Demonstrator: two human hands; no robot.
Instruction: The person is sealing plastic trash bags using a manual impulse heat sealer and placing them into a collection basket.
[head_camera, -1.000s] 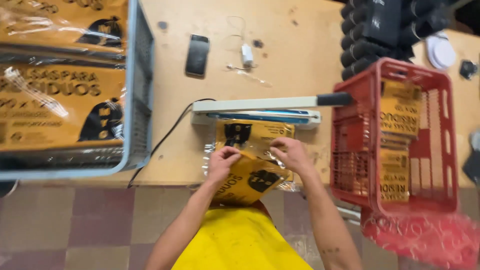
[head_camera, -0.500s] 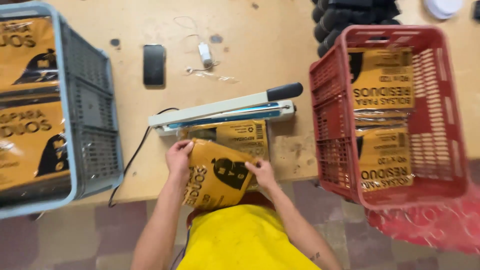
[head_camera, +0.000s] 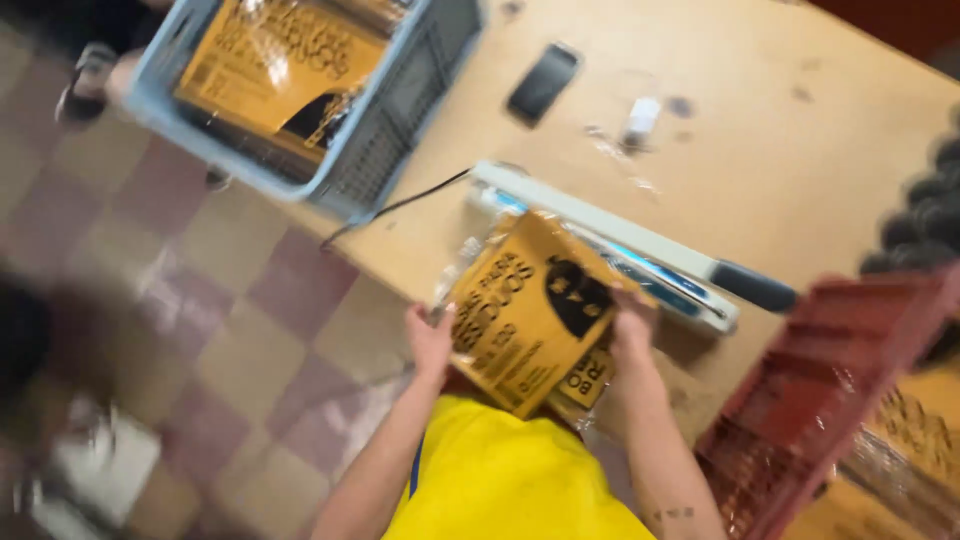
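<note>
Near the bench (head_camera: 830, 170) edge, the left hand (head_camera: 432, 340) and right hand (head_camera: 632, 330) each grip a side of a yellow plastic-wrapped packet (head_camera: 525, 310), fingers closed on its edges, holding it above a second packet (head_camera: 585, 378); just beyond lies a heat sealer (head_camera: 610, 235) with a dark handle; a red crate (head_camera: 830, 380) stands right; farther left, a blue crate (head_camera: 390, 110) holds yellow packets; a black phone (head_camera: 542, 82) lies far.
</note>
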